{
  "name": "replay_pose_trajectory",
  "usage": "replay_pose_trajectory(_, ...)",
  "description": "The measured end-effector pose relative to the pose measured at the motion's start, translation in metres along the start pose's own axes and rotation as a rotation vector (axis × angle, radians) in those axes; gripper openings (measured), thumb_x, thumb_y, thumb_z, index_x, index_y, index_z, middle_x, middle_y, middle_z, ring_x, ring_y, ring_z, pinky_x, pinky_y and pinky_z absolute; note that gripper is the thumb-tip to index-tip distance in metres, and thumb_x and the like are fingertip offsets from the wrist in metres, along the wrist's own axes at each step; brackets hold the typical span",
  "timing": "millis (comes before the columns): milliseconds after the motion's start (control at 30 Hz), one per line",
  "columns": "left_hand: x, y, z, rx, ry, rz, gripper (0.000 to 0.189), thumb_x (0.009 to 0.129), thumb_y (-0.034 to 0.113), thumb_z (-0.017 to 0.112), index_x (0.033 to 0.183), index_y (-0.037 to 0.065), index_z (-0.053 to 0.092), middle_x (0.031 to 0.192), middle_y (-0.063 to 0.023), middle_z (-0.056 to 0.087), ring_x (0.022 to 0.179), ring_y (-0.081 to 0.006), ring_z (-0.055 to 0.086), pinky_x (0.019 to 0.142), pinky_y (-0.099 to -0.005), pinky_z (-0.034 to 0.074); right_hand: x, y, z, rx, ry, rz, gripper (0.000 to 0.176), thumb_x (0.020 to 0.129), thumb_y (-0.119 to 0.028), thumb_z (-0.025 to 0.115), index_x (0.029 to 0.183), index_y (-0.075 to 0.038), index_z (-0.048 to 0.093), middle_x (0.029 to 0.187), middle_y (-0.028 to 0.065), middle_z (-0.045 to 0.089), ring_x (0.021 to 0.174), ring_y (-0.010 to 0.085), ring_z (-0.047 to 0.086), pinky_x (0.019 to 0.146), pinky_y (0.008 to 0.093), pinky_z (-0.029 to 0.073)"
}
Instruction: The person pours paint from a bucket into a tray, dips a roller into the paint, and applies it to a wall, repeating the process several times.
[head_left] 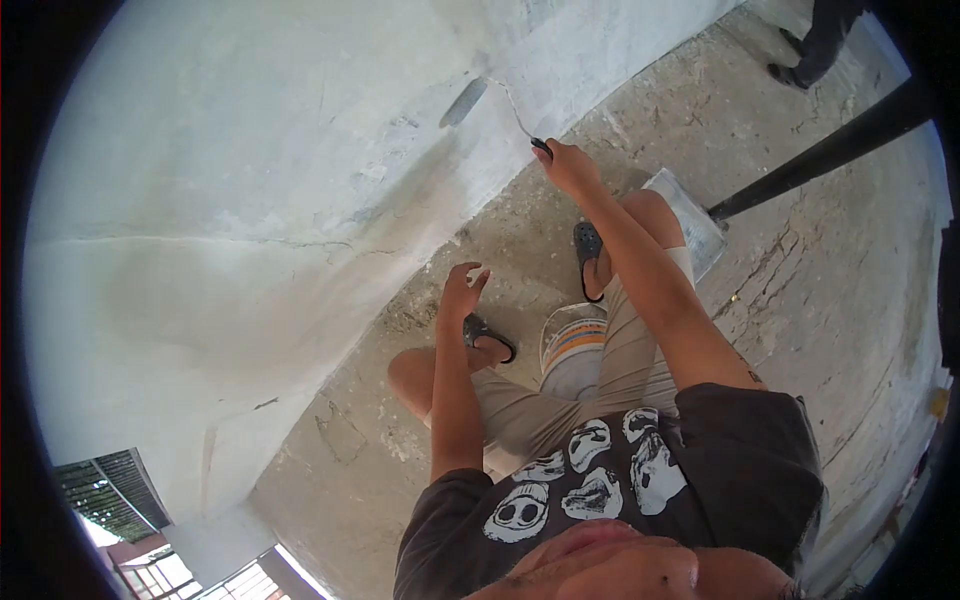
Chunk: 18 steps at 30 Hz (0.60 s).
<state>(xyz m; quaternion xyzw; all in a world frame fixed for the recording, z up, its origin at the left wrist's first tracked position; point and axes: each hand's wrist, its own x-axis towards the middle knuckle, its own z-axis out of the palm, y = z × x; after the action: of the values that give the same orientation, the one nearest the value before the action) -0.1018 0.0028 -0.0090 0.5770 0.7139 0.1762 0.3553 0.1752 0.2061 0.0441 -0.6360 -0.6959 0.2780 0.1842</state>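
My right hand (570, 168) is closed round the dark handle of a paint roller (464, 103). A thin bent rod runs from the handle to the roller's grey sleeve, which lies against the pale wall (250, 180). Around the sleeve the wall shows a darker, damp-looking patch. My left hand (463, 292) is raised over my left knee near the wall's foot, its fingers apart and curved, holding nothing. Between my legs stands a white bucket (574, 350) with orange bands, partly hidden by my right leg.
A black pole (820, 155) comes in from the right and meets a whitish flat slab (690, 225) beside my right knee. At the top right another person's legs (822, 45) stand on the cracked concrete floor (780, 290). A barred window (112, 492) is at the lower left.
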Motion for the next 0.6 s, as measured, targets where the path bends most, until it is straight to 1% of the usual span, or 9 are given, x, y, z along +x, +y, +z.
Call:
replay_pose_trajectory(67,0.0,0.002,0.001,-0.005,0.002,0.012,0.047,0.093,0.04,0.065,0.125,0.005,0.06,0.129,-0.0205,0.055,0.107,-0.0354,0.063,0.089,-0.0433,0.052,-0.004,-0.007,0.0,-0.019,0.011,0.0,0.042,0.1,-0.048,0.045,0.105,-0.008,0.058,0.089,0.0195,0.07,0.089,0.0401,0.067,0.075,0.053,0.052)
replay_pose_trajectory(133,-0.001,0.005,0.001,-0.005,0.003,0.023,0.047,0.093,0.04,0.065,0.125,0.005,0.06,0.129,-0.0206,0.055,0.107,-0.0354,0.063,0.089,-0.0434,0.052,-0.005,-0.013,0.006,0.047,0.116,-0.107,0.042,0.101,-0.046,0.045,0.1,-0.006,0.057,0.077,0.0197,0.067,0.074,0.039,0.067,0.063,0.0506,0.052)
replay_pose_trajectory(267,0.0,0.006,0.0,0.007,-0.004,-0.009,0.047,0.093,0.04,0.065,0.125,0.005,0.06,0.13,-0.0205,0.054,0.108,-0.0351,0.062,0.089,-0.0435,0.052,0.0,-0.002,0.025,-0.016,0.136,-0.091,0.044,0.102,-0.047,0.044,0.1,-0.005,0.057,0.076,0.0201,0.066,0.072,0.0389,0.067,0.062,0.0503,0.052)
replay_pose_trajectory(333,-0.001,0.005,-0.001,0.006,-0.008,-0.006,0.047,0.093,0.039,0.065,0.125,0.005,0.06,0.13,-0.0204,0.054,0.108,-0.035,0.062,0.089,-0.0435,0.052,0.002,0.007,0.03,-0.093,0.078,-0.037,0.047,0.102,-0.048,0.042,0.102,-0.004,0.058,0.078,0.0194,0.067,0.073,0.0394,0.066,0.063,0.0501,0.052)
replay_pose_trajectory(367,-0.001,0.005,-0.002,0.016,-0.007,-0.001,0.047,0.093,0.039,0.065,0.125,0.005,0.06,0.13,-0.0201,0.054,0.109,-0.035,0.062,0.089,-0.0434,0.052,0.004,0.012,0.031,-0.096,0.082,-0.037,0.047,0.102,-0.048,0.042,0.102,-0.004,0.058,0.078,0.0194,0.067,0.073,0.0394,0.066,0.063,0.0501,0.052)
replay_pose_trajectory(433,0.001,0.012,-0.004,0.019,0.0,0.003,0.047,0.093,0.04,0.065,0.125,0.005,0.06,0.13,-0.0198,0.054,0.11,-0.035,0.062,0.09,-0.0433,0.052,0.003,0.006,0.018,-0.035,-0.033,0.048,0.047,0.1,-0.05,0.043,0.106,-0.006,0.061,0.091,0.0202,0.07,0.088,0.0412,0.068,0.076,0.0526,0.054)
replay_pose_trajectory(533,-0.003,0.017,-0.002,0.024,0.007,-0.007,0.047,0.093,0.04,0.066,0.125,0.006,0.06,0.13,-0.0194,0.055,0.11,-0.0352,0.062,0.09,-0.0432,0.052,0.0,0.003,0.016,-0.043,-0.028,0.008,0.048,0.1,-0.05,0.043,0.107,-0.006,0.061,0.095,0.0205,0.07,0.091,0.0403,0.068,0.078,0.0517,0.055)
replay_pose_trajectory(600,-0.001,0.022,-0.002,-0.03,0.007,0.01,0.047,0.093,0.04,0.066,0.125,0.006,0.06,0.129,-0.0191,0.055,0.109,-0.0356,0.062,0.09,-0.043,0.052,0.005,0.013,0.029,-0.066,-0.045,0.037,0.048,0.1,-0.05,0.043,0.107,-0.006,0.061,0.095,0.021,0.07,0.092,0.0405,0.068,0.079,0.0521,0.054)
